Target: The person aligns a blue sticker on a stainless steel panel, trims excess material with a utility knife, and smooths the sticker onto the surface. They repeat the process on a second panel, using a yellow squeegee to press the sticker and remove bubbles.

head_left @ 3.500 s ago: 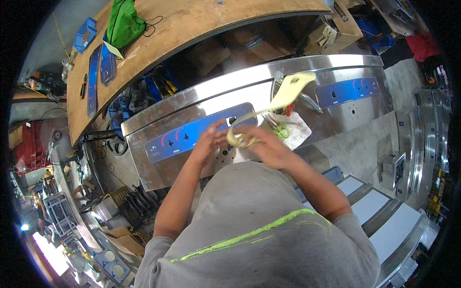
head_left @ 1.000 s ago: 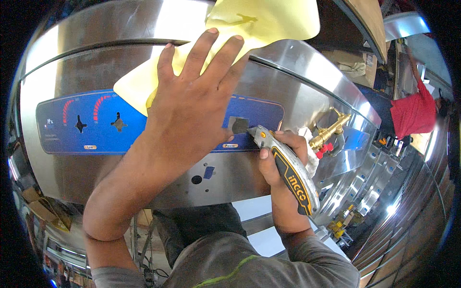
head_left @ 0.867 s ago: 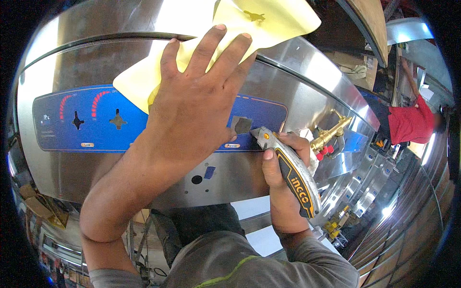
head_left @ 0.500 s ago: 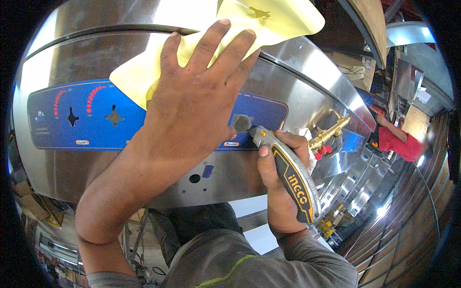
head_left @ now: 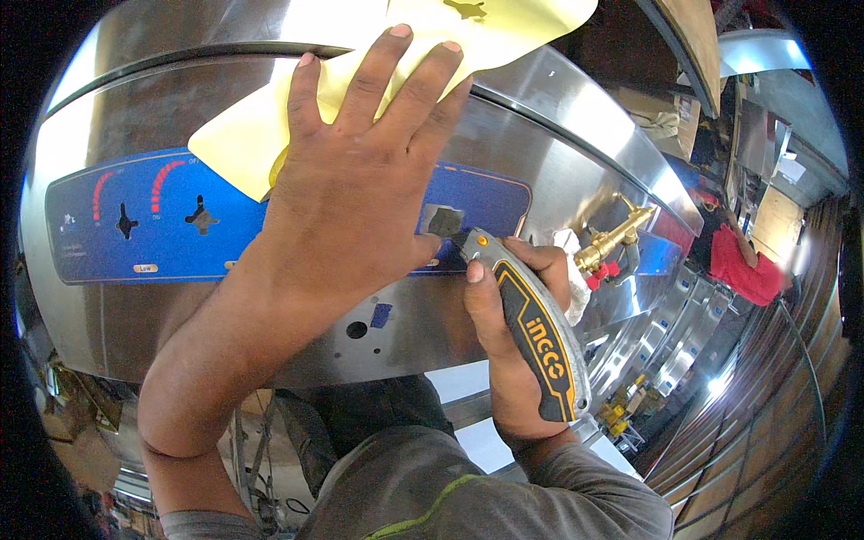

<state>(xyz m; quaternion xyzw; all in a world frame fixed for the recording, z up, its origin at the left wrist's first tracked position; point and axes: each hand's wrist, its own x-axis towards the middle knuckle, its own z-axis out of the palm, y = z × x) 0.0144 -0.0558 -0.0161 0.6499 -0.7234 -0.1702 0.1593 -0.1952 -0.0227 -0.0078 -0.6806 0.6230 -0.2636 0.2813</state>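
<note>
One splayed left hand (head_left: 355,180) spans a satiny blue overlay (head_left: 171,243) on sheet steel (head_left: 270,337), while the right hand (head_left: 507,353) clenches a curved utility knife (head_left: 540,333) between thumb and fingers, tip apparently beside the squarish cutout (head_left: 445,221).

The person is wearing a grey shirt (head_left: 513,513), its short sleeves (head_left: 580,472) leaving the forearms (head_left: 220,351) bare. A yellow-green streak (head_left: 427,517) is slanting across the shirt's front. Dark trousers (head_left: 382,409) are showing beyond the shirt. The left hand (head_left: 355,171) is going bare.
</note>
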